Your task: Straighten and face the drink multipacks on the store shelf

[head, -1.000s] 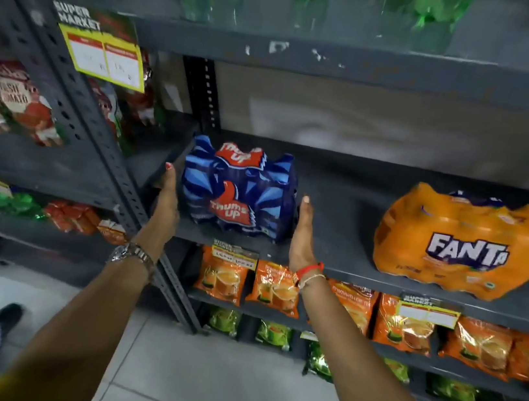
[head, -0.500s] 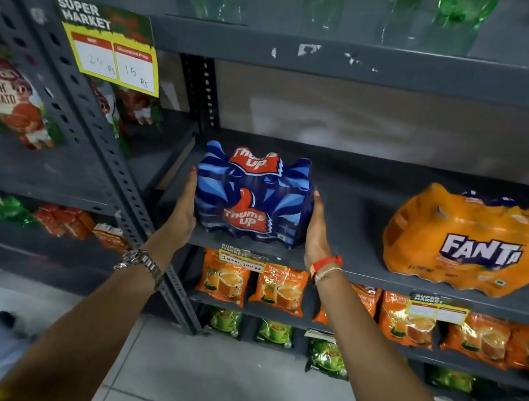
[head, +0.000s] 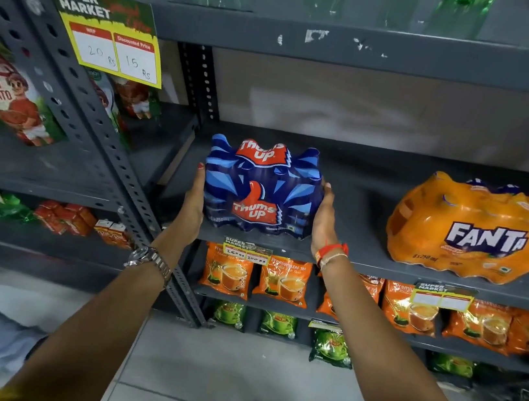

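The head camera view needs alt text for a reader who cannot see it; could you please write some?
Two bare hands, left hand and right hand, press the sides of a blue Thums Up multipack at the front edge of a grey metal shelf. An orange Fanta multipack sits askew to its right; tea packets line the shelf below.

Both arms reach forward; left hand (head: 193, 202) and right hand (head: 323, 220) press flat, fingers extended, against opposite sides of the blue pack (head: 261, 188).

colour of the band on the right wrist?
Red-orange, with a thin pale thread beside it: wrist band just below the right hand. Head view, the only one.
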{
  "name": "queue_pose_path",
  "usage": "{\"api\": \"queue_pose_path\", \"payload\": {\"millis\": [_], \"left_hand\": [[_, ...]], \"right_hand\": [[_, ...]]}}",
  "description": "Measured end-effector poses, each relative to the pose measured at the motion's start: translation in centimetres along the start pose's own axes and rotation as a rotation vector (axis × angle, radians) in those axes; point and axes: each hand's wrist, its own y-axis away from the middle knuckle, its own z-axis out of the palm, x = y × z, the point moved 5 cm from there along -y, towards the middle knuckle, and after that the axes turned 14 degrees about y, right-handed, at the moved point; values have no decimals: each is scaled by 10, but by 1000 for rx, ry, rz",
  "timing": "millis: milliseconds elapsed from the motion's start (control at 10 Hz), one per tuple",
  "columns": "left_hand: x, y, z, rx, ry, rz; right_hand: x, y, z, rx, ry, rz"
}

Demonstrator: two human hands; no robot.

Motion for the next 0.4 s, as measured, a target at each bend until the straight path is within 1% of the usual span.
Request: {"api": "queue_pose_path", "payload": {"millis": [100,200,300,400], "left_hand": [[1,2,1,-15,13,19],[2,2,1,1,16,-10],[2,-2,-5,21,5,25],[7,3,-7,64,-63,205]], "right_hand": [[-1,1,0,1,-10,3],[-4,7,0,-10,-19,11],[-3,10,-5,-10,-18,13],[-2,17,-16,20,30,-48]]}}
